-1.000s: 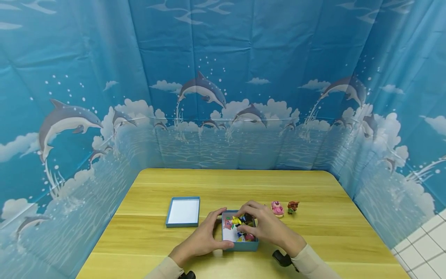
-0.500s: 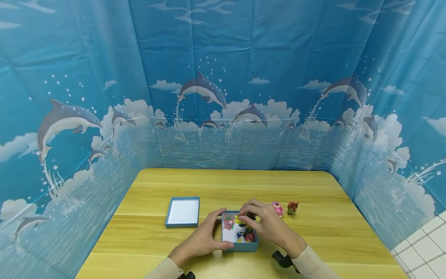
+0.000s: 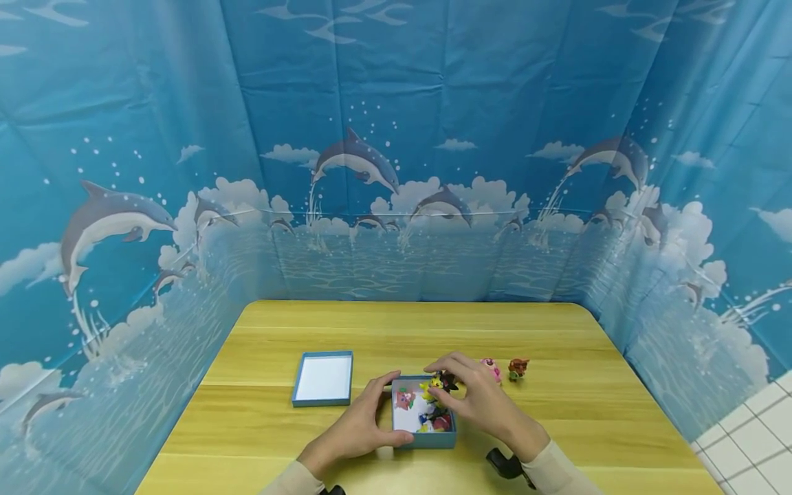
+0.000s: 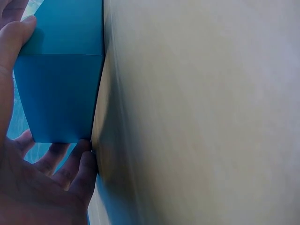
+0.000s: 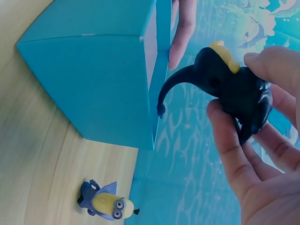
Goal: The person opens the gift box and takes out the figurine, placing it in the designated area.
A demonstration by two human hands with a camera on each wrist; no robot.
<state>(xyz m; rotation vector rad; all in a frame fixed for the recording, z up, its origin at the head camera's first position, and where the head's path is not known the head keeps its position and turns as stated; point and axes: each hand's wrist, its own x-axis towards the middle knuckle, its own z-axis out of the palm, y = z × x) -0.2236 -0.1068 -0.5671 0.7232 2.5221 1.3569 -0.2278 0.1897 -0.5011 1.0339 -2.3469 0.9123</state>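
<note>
My left hand (image 3: 364,424) grips the small blue box (image 3: 425,440), thumb at its near side and fingers around the far left. Over the box's right part, my right hand (image 3: 485,399) pinches a black and yellow toy figurine (image 5: 234,89) between thumb and fingers. In the right wrist view this figurine is raised clear of the box, one long thin black part curving toward the box wall. Inside the box, a pink figurine (image 3: 405,398) lies at the left on the white bottom. Several colourful figurines (image 3: 438,421) crowd the near right corner, partly hidden.
A blue-edged lid (image 3: 322,378), white inside, lies left of the box. Right of it, a pink figurine (image 3: 491,368), partly behind the right hand, and a brown one (image 3: 518,369) stand on the wooden table (image 3: 284,337). The right wrist view shows a minion figurine (image 5: 107,201) near the box.
My right hand has lifted the black and yellow figurine up out of the box's far right part. The left hand has kept its hold on the box.
</note>
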